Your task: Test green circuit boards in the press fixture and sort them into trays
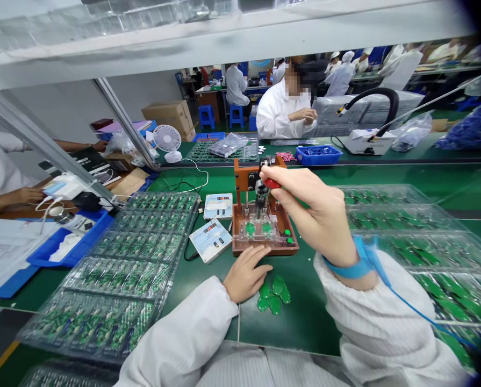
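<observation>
My right hand (310, 207) is closed round the red knob (271, 183) of a small toggle press (240, 180). My left hand (246, 275) lies with its fingers stretched out at the front edge of the press base, holding nothing that I can see. Under the press head, a clear plastic fixture (242, 236) holds two green circuit boards (250, 229). Just right of my left hand is a loose pile of green circuit boards (275, 305) on the green bench. A blue wrist strap (351, 263) with a cord is on my right wrist.
Two white counter boxes (212, 240) with red digits stand left of the press. Clear trays of boards (115, 285) lie at left, and more trays (417, 242) at right. Behind are a white fan (167, 141), a blue bin (318, 155) and a person in white (278, 115).
</observation>
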`<act>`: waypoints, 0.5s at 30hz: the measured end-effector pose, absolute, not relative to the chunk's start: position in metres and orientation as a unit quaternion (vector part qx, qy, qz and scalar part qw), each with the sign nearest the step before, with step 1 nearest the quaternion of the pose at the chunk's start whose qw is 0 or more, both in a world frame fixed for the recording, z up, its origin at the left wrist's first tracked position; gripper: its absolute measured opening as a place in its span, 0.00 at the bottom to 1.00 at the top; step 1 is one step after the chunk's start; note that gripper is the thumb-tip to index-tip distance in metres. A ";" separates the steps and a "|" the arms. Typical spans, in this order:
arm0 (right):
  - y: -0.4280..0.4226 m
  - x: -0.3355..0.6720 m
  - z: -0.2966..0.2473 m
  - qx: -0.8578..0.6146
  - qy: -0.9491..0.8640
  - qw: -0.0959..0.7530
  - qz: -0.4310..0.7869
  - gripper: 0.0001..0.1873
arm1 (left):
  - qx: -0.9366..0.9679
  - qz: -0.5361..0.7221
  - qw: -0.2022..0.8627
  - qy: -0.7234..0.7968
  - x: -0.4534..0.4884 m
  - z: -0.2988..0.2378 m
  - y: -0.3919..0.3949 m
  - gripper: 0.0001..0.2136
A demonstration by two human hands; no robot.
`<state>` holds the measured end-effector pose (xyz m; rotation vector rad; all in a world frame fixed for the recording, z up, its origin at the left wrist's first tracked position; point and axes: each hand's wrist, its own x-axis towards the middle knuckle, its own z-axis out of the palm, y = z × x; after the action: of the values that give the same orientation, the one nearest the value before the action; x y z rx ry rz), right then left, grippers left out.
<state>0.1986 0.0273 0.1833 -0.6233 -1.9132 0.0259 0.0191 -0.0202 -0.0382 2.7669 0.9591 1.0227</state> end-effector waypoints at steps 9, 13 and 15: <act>0.026 0.197 0.125 -0.236 -0.798 0.552 0.051 0.27 | 0.888 0.345 0.002 0.305 0.021 -0.035 -0.020 0.11; 0.033 0.192 0.101 -0.223 -0.785 0.573 0.072 0.32 | 0.890 0.336 0.005 0.308 0.020 -0.039 -0.019 0.12; 0.036 0.188 0.095 -0.211 -0.770 0.596 0.087 0.33 | 0.891 0.330 0.004 0.312 0.020 -0.040 -0.019 0.12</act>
<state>0.1882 0.0356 0.0950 -0.4909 -1.7873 0.2014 0.0201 -0.0194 -0.0401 2.7925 0.9764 1.0330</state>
